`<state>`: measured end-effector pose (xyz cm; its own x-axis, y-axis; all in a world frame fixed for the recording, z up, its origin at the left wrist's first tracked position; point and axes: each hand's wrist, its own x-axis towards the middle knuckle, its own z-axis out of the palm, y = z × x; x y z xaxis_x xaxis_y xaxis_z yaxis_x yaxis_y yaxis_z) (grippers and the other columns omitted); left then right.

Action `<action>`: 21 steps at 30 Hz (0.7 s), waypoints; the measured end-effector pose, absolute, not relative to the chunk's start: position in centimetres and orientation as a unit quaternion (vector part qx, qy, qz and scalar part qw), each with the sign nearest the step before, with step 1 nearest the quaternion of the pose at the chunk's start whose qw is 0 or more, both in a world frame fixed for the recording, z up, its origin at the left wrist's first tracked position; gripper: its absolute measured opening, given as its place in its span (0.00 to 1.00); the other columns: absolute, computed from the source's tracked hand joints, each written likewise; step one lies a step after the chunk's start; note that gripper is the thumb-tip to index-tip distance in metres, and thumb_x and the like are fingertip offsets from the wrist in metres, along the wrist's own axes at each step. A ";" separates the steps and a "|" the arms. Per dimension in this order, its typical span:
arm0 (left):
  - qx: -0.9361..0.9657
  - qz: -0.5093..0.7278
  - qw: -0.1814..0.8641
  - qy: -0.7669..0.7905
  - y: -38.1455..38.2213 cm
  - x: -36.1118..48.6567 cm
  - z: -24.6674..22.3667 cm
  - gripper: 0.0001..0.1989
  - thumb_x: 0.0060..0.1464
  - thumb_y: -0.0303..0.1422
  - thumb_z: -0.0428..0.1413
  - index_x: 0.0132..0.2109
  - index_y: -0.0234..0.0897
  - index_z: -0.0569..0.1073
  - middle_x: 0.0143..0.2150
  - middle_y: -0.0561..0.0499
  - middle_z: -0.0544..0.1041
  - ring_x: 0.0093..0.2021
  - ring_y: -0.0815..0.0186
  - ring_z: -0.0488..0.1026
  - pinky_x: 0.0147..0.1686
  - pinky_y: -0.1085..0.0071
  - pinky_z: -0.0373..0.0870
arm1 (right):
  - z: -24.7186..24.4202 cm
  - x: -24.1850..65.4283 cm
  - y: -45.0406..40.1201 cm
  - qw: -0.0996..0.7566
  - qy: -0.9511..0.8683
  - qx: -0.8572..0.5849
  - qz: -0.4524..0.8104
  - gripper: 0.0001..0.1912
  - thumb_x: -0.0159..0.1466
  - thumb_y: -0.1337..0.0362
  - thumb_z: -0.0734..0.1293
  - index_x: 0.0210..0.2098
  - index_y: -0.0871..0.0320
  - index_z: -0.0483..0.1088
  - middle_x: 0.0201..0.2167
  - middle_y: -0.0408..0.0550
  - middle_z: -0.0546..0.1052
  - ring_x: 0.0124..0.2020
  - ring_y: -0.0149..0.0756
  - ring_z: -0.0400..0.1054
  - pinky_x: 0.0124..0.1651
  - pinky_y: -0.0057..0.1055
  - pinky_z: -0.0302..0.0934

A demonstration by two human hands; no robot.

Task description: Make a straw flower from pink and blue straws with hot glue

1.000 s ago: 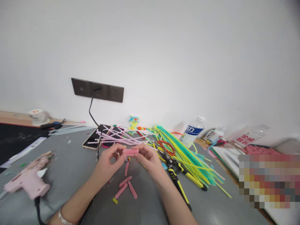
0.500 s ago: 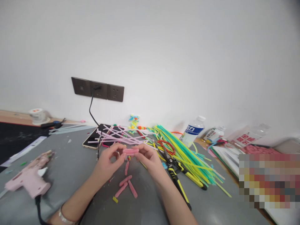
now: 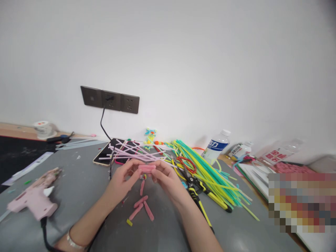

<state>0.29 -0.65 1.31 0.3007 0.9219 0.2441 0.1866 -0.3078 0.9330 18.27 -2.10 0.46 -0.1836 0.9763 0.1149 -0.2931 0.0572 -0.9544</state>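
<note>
Two hands, L (image 3: 127, 176) & R (image 3: 163, 174), face each other w/ fingers bent, thumbs inward, pinching opp. ends of pink fuzzy bundle (image 3: 147, 169) above gray table (image 3: 168, 227).

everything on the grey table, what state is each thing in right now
left hand: fingertips closed on one end of the pink fuzzy bundle
right hand: fingertips closed on its other end
pink fuzzy bundle: held up between both hands
pale pink plastic glue gun: lying on its side, black cord attached
yellow-and-black handled pliers: lying down, handles spread
clear plastic bottle with blue label: upright, white cap on
short yellow fuzzy piece: lying loose
</note>
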 end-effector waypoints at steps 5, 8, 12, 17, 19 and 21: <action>0.683 0.436 0.423 0.406 -0.7 0.3 1.4 0.10 0.57 0.38 0.53 0.39 0.38 0.75 0.29 0.51 0.76 0.30 0.64 0.74 0.22 0.76 0.69 | 0.6 18.1 -2.2 0.538 -0.486 -0.341 0.599 0.17 0.57 0.52 0.74 0.39 0.56 0.74 0.27 0.43 0.73 0.27 0.32 0.63 0.30 0.28 0.56; 0.690 0.434 0.425 0.394 -0.8 0.4 1.4 0.10 0.57 0.38 0.54 0.40 0.39 0.76 0.32 0.50 0.79 0.32 0.63 0.76 0.22 0.76 0.70 | 0.6 18.2 -2.2 0.539 -0.488 -0.348 0.591 0.17 0.56 0.50 0.74 0.37 0.56 0.73 0.25 0.42 0.71 0.26 0.31 0.61 0.29 0.27 0.56; 0.698 0.422 0.437 0.379 -0.8 0.5 1.3 0.12 0.58 0.40 0.54 0.44 0.40 0.77 0.37 0.48 0.81 0.35 0.62 0.77 0.21 0.77 0.69 | 0.4 18.2 -2.1 0.542 -0.486 -0.362 0.582 0.17 0.56 0.51 0.74 0.34 0.57 0.72 0.25 0.41 0.71 0.25 0.29 0.60 0.28 0.26 0.54; 0.695 0.407 0.436 0.402 -0.9 0.7 1.4 0.13 0.58 0.42 0.54 0.42 0.38 0.76 0.36 0.48 0.80 0.34 0.63 0.76 0.19 0.78 0.66 | 0.4 18.1 -2.1 0.523 -0.508 -0.367 0.578 0.14 0.57 0.55 0.74 0.36 0.57 0.74 0.29 0.42 0.74 0.28 0.30 0.63 0.32 0.27 0.55; 0.693 0.407 0.434 0.407 -0.9 0.6 1.4 0.14 0.58 0.43 0.54 0.41 0.38 0.75 0.34 0.49 0.79 0.32 0.64 0.75 0.19 0.78 0.65 | 0.5 18.0 -2.2 0.521 -0.511 -0.366 0.577 0.13 0.57 0.55 0.74 0.36 0.56 0.74 0.29 0.42 0.74 0.28 0.30 0.63 0.32 0.27 0.56; 0.691 0.406 0.440 0.404 -0.9 0.5 1.2 0.14 0.60 0.43 0.52 0.41 0.38 0.74 0.31 0.51 0.77 0.29 0.66 0.73 0.19 0.77 0.65 | 0.5 18.0 -2.2 0.522 -0.512 -0.362 0.578 0.14 0.56 0.55 0.75 0.36 0.56 0.74 0.29 0.42 0.74 0.27 0.30 0.62 0.32 0.27 0.55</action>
<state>0.52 -0.91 1.21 0.3434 0.9163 0.2063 0.2008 -0.2862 0.9369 18.00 -2.17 0.52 -0.1922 0.9743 0.1173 -0.2326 0.0709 -0.9700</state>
